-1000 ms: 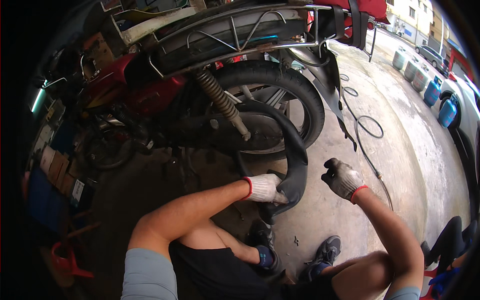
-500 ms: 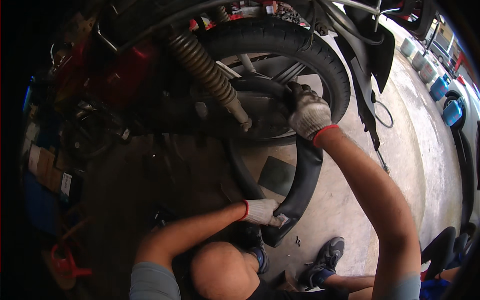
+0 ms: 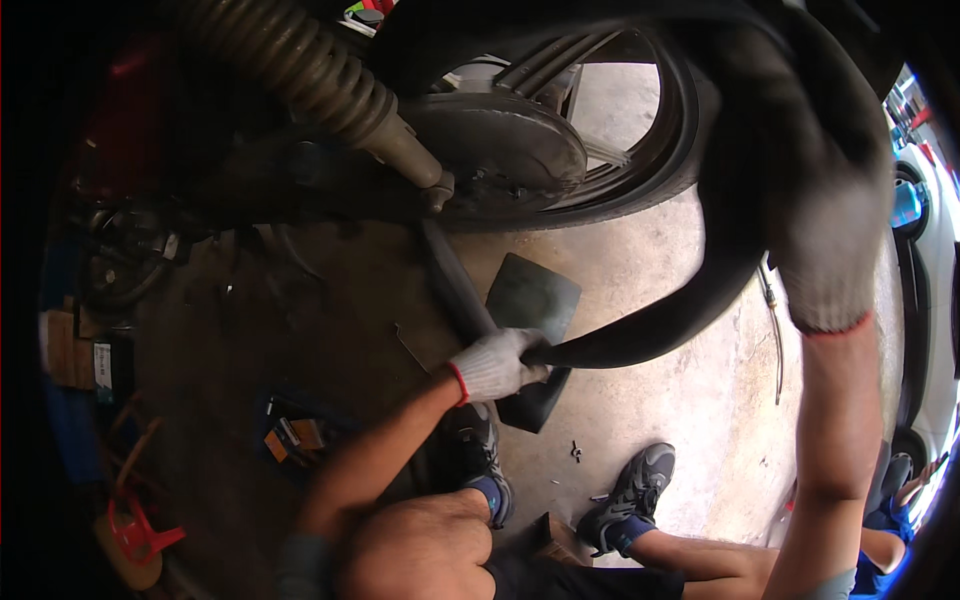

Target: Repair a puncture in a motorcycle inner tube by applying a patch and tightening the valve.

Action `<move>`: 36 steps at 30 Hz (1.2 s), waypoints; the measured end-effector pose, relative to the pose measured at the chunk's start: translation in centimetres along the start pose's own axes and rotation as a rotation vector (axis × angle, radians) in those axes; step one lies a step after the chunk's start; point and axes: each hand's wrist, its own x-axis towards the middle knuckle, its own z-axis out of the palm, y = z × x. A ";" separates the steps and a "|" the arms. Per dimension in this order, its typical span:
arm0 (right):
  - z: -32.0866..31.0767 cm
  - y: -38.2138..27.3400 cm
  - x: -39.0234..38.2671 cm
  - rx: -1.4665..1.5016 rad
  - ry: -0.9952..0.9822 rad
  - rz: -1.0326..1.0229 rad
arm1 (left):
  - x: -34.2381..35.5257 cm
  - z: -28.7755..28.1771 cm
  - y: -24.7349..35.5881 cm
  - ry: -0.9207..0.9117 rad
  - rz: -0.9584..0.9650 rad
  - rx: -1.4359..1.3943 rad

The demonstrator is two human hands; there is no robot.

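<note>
A black rubber inner tube point(image 3: 640, 335) is stretched in a large loop between my two hands. My left hand point(image 3: 498, 364), in a white glove with a red cuff, is closed around its lower part. Raised at the upper right, my right hand point(image 3: 835, 235) grips the tube too; motion blurs this glove and its dark fingers. The tube's upper stretch passes in front of the motorcycle wheel point(image 3: 690, 110), hiding part of the tire. A round, dusty hub cover point(image 3: 490, 150) shows at the wheel's middle.
A coil-spring shock absorber point(image 3: 300, 75) slants down beside the wheel. Under the loop lies a dark flat sheet point(image 3: 535, 290) on the concrete floor. A small metal part point(image 3: 576, 452) lies near my shoe point(image 3: 640, 485). At far left is a red object point(image 3: 140, 530); a white car point(image 3: 930, 290) stands right.
My right hand has moved up and right, away from the hub, pulling the inner tube with it. My left hand has risen slightly, still holding the tube. The view has shifted closer to the wheel.
</note>
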 end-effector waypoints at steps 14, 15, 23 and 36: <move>11.1 14.9 -27.2 0.382 -0.006 1.412 | 6.7 -1.5 -6.5 0.001 -0.241 -0.349; 12.6 13.9 -28.9 0.652 -0.208 1.576 | 7.2 -1.3 -7.2 0.007 -0.230 -0.392; 24.1 8.9 -32.6 1.632 0.063 1.641 | 7.8 1.7 -6.6 -0.102 -0.232 -0.417; 30.0 12.7 -29.8 0.174 -0.176 1.346 | 6.9 2.1 -10.0 0.176 -0.490 0.406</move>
